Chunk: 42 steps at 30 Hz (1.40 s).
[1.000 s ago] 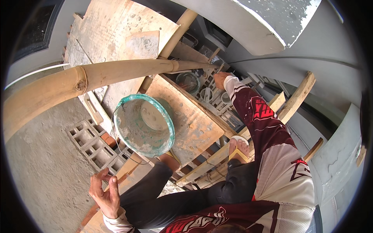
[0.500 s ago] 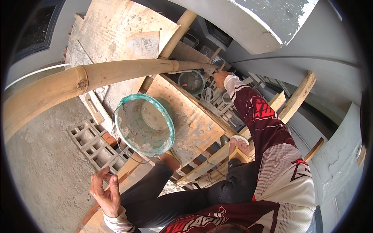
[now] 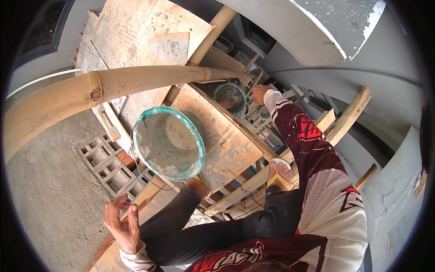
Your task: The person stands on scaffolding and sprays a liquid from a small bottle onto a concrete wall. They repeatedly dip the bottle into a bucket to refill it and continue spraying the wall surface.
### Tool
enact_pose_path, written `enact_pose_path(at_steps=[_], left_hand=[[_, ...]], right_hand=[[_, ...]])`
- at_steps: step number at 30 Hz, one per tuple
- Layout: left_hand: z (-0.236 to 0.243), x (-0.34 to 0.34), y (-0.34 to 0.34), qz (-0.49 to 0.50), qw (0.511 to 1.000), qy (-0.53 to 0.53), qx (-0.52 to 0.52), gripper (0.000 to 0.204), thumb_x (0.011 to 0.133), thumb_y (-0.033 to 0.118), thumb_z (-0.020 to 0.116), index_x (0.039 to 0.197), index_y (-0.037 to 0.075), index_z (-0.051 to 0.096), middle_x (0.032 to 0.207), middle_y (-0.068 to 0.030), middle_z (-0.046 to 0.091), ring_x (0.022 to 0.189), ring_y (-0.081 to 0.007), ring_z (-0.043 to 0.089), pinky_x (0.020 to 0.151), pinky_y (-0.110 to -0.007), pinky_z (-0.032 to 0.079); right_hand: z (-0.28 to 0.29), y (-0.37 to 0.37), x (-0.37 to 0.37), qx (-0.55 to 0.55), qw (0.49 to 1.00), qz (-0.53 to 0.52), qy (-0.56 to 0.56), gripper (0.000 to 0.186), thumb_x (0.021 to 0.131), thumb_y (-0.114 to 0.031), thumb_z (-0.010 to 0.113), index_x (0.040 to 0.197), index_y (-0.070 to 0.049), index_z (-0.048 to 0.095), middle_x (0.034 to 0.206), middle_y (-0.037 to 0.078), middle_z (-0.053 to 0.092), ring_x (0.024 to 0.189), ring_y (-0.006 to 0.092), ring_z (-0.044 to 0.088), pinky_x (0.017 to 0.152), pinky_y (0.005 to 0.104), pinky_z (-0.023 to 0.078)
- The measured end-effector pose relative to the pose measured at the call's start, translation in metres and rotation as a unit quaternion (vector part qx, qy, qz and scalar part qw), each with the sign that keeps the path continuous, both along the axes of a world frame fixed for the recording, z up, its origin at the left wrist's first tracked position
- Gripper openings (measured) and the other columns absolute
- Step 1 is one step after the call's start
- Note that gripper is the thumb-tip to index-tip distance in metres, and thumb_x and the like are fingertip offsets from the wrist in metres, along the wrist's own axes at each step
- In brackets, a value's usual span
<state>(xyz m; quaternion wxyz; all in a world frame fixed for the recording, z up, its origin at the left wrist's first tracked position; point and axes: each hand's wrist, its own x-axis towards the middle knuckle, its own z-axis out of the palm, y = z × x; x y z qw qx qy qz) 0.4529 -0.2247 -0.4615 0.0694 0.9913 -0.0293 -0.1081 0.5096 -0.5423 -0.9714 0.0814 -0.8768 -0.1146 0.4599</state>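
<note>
My left hand [image 3: 123, 226] is raised at the lower left, fingers loosely curled and thumb apart, with nothing visible in it. My right hand [image 3: 260, 94] reaches far forward, closed, beside the bamboo pole [image 3: 149, 79]. What its fingers hold is hidden. Just left of it, lower down, is a second green bucket [image 3: 244, 97], with a skin-coloured shape at its opening that I cannot make out clearly. A green mortar-smeared bucket [image 3: 156, 149] with a wire handle lies tilted on the plywood board [image 3: 231, 158] between my hands, its mouth toward me.
My sandalled foot [image 3: 278, 174] stands on wooden planks at the right. Hollow blocks [image 3: 111, 167] sit on the concrete floor at the left. A mortar-spotted plywood sheet [image 3: 122, 36] is at the back. A grey concrete ledge [image 3: 317, 36] juts out at the upper right.
The lower bucket appears slightly further right, closer to my right hand, and a skin-coloured shape shows more plainly at it. My hands and the near bucket have hardly moved.
</note>
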Motion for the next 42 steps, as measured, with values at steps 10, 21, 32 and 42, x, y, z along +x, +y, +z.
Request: enact_pose_path(at_steps=[10,21,32,42], left_hand=[[0.002,-0.001,-0.001,0.012,1.000,0.011,-0.004,0.027,0.082,0.017,0.071,0.094,-0.006,0.063,0.081,-0.0137,0.063,0.068,-0.0213,0.060,0.067,-0.035,0.046],[0.003,-0.002,-0.003,0.001,1.000,0.016,0.007,0.024,0.082,0.014,0.071,0.095,-0.005,0.063,0.082,-0.0135,0.063,0.068,-0.0219,0.059,0.068,-0.035,0.045],[0.003,-0.004,-0.004,0.017,1.000,0.022,-0.003,0.026,0.082,0.016,0.070,0.096,-0.005,0.063,0.080,-0.0135,0.062,0.069,-0.0221,0.059,0.069,-0.036,0.045],[0.003,-0.009,0.000,-0.021,1.000,0.005,0.015,0.028,0.086,0.020,0.066,0.098,-0.006,0.062,0.074,-0.0103,0.059,0.065,-0.0176,0.056,0.062,-0.032,0.043]], right_hand=[[0.046,-0.006,0.011,0.020,0.989,-0.135,0.049,0.032,0.083,-0.013,0.059,0.113,-0.002,0.061,0.118,0.019,0.061,0.115,0.0335,0.057,0.094,0.0405,0.048],[-0.071,0.011,-0.026,0.058,0.973,0.120,0.188,0.059,0.079,-0.019,0.062,0.135,-0.014,0.045,0.132,0.008,0.053,0.112,0.0249,0.058,0.097,0.0385,0.044],[-0.063,0.005,-0.032,0.080,0.980,0.092,0.158,0.035,0.074,-0.019,0.067,0.105,-0.004,0.068,0.104,0.015,0.067,0.092,0.0296,0.066,0.076,0.0390,0.053],[0.019,-0.013,-0.009,0.053,0.996,-0.062,0.027,0.027,0.076,-0.013,0.060,0.099,-0.001,0.069,0.102,0.019,0.068,0.096,0.0345,0.066,0.081,0.0394,0.053]])
